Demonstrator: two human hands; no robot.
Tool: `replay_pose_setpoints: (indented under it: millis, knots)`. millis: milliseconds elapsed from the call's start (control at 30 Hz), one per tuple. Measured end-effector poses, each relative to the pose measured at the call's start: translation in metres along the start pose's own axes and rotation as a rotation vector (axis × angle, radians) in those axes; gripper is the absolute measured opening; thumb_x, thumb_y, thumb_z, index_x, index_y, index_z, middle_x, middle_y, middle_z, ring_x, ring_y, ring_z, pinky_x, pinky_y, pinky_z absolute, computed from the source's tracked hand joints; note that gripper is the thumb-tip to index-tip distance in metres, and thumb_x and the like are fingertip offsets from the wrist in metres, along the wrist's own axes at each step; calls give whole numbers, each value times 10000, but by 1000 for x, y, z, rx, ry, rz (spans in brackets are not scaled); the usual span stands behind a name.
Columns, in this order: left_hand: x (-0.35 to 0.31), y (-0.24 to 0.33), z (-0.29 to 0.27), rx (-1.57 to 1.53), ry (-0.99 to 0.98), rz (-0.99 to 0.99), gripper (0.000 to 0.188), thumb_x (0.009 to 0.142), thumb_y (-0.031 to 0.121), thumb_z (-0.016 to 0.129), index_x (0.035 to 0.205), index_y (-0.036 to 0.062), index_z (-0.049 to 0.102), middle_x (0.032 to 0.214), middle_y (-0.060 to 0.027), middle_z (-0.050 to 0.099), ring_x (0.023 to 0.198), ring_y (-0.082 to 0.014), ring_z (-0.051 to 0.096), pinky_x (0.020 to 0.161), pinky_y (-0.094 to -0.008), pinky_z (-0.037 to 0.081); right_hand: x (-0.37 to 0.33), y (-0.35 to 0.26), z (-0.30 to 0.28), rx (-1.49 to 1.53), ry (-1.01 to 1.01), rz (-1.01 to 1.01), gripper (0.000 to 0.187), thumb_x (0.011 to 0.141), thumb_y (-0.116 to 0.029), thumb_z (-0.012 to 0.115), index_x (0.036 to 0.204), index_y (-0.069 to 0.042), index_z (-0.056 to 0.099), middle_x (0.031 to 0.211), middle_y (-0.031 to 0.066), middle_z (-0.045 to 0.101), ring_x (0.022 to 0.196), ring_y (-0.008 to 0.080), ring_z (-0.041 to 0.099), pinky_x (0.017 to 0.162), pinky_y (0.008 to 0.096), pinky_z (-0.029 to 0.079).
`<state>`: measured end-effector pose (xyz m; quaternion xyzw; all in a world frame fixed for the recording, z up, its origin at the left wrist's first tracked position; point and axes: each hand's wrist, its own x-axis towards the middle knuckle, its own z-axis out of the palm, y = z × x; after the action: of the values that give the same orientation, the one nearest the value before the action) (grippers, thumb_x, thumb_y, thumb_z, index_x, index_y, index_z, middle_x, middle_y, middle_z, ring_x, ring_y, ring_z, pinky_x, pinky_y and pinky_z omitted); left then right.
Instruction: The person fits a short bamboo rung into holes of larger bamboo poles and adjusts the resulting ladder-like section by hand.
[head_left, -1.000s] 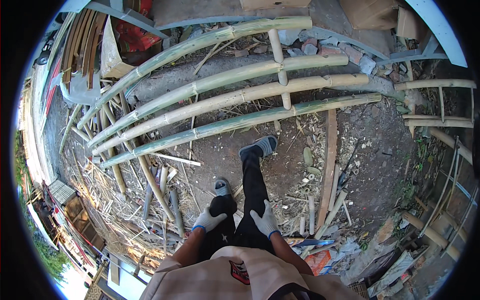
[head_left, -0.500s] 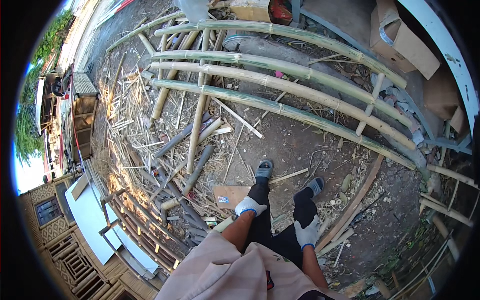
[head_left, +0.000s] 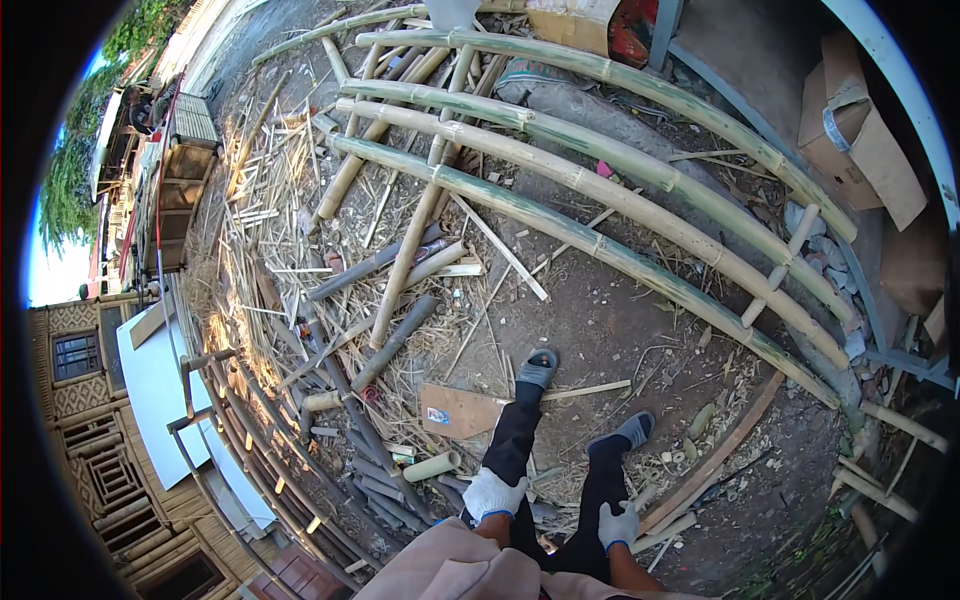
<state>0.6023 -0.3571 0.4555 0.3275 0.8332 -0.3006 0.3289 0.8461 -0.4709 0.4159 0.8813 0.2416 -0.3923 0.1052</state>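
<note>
My left hand [head_left: 493, 495], in a white glove with a blue cuff, lies over my left knee, its fingers resting on the black trouser leg [head_left: 508, 445]. My right hand [head_left: 618, 525], gloved the same way, rests against my right leg with thumb and fingers apart. Neither hand holds a tool or a bamboo piece. Beyond my grey slippers [head_left: 538, 366], several long pale-green bamboo poles [head_left: 520, 212] lie side by side, set across shorter bamboo crosspieces [head_left: 780, 270]. Close to my left hand are a cut bamboo tube [head_left: 433, 466] and a flat brown board [head_left: 458, 411].
Bamboo strips and shavings [head_left: 270, 200] litter the ground at left, with dark bamboo lengths [head_left: 395, 343] among them. A bamboo rack [head_left: 265, 440] and white sheets [head_left: 160, 400] stand at lower left. A cardboard box [head_left: 850, 130] sits far right; a long wooden strip [head_left: 725, 445] lies right of my feet.
My view has shifted, so the poles and ground sit farther right. Both hands remain on my legs but appear lower in the picture, and the cut tube by my left hand now shows more fully.
</note>
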Motion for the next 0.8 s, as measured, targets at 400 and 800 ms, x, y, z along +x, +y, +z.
replay_pose_setpoints:
  millis: [400, 800]
  knots:
    - [9, -14, 25, 127, 44, 3, 750, 685, 657, 758, 1076, 22, 682, 1027, -186, 743, 953, -333, 741, 834, -443, 586, 8, 12, 8, 39, 78, 134, 312, 889, -383, 675, 955, -80, 703, 1003, 186, 716, 982, 361, 686, 886, 455, 527]
    - [6, -11, 18, 357, 104, 119, 773, 714, 684, 716, 1070, -1, 700, 1030, -202, 741, 1003, -338, 730, 880, -450, 571, -25, 19, 54, 162, 24, 294, 392, 872, -479, 678, 1022, -117, 664, 1124, 173, 647, 1055, 370, 656, 901, 463, 523]
